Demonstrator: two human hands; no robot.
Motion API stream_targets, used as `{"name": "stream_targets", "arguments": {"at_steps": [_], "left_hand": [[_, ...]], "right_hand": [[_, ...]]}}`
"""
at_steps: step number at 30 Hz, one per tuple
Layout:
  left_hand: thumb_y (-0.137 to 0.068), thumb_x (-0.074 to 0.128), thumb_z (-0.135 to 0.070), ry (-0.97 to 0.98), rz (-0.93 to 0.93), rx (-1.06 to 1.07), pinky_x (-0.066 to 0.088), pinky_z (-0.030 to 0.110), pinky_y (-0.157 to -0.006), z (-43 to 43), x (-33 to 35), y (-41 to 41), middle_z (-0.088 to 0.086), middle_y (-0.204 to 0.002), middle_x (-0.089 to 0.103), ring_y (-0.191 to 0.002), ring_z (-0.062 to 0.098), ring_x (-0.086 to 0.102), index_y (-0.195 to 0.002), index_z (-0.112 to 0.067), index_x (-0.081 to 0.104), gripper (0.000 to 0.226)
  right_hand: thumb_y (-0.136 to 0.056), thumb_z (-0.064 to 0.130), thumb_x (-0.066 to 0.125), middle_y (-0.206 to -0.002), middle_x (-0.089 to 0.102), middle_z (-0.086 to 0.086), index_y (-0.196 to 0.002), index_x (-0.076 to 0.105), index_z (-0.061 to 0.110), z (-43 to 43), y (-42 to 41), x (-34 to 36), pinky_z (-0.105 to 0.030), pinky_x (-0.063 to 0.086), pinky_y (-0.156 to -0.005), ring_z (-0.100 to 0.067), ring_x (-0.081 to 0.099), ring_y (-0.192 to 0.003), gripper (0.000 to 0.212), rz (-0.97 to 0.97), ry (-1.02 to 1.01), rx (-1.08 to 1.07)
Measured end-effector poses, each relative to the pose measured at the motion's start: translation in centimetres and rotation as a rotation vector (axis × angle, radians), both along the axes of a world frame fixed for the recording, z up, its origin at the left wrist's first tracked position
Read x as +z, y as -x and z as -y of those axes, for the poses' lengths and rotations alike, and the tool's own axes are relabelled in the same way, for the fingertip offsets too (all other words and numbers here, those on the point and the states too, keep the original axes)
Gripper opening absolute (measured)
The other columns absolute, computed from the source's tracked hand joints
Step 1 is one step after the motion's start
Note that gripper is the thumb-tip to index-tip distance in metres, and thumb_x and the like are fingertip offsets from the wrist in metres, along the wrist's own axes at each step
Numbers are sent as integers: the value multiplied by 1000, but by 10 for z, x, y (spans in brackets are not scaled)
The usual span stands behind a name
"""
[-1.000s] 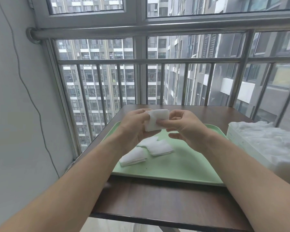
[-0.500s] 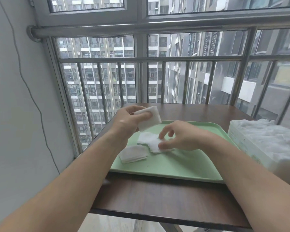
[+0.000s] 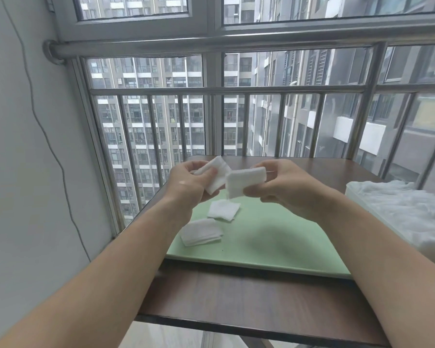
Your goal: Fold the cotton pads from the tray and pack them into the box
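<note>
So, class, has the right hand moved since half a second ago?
Yes. The right hand rose off the green tray and now holds a cotton pad above it.

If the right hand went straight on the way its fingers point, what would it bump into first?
Probably the folded pad in the left hand; the right hand, carrying its own pad, points leftward at it, though depth is unclear.
</note>
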State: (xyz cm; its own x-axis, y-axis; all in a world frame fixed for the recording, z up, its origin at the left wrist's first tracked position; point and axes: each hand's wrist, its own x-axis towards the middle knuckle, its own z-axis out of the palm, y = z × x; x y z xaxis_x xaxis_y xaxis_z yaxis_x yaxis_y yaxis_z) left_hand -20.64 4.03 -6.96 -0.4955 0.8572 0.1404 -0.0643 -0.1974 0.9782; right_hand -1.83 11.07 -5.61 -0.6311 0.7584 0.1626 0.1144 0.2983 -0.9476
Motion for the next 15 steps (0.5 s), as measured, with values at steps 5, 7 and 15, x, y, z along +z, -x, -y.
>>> {"name": "stream_targets", "arguments": {"at_steps": [5,7,15], "left_hand": [[-92,70,-10,66,-119,-78,63,32,-74,0,-2,-4,15,-111,70,-87,22,70,-113,-9,67,21],[-93,67,-6,67,-158,-135,62,32,-75,1,-1,-6,15,-109,73,-87,22,71,-113,-10,69,20],[-100,56,-9,-14,-123,-321,58,28,-71,5,2,-11,2,-86,77,-82,17,72,-103,-13,72,17]], "right_hand": [[-88,3,71,-86,68,-1,-114,71,7,-1,-2,2,-27,40,-69,-11,51,-69,26,-95,38,65],[-91,7,68,-87,66,-1,-114,72,7,0,-1,2,-27,41,-68,-11,51,-68,23,-84,33,66],[-90,14,72,-82,70,-2,-110,71,1,-1,3,-3,-27,51,-68,-14,63,-67,24,-61,50,-13]]}}
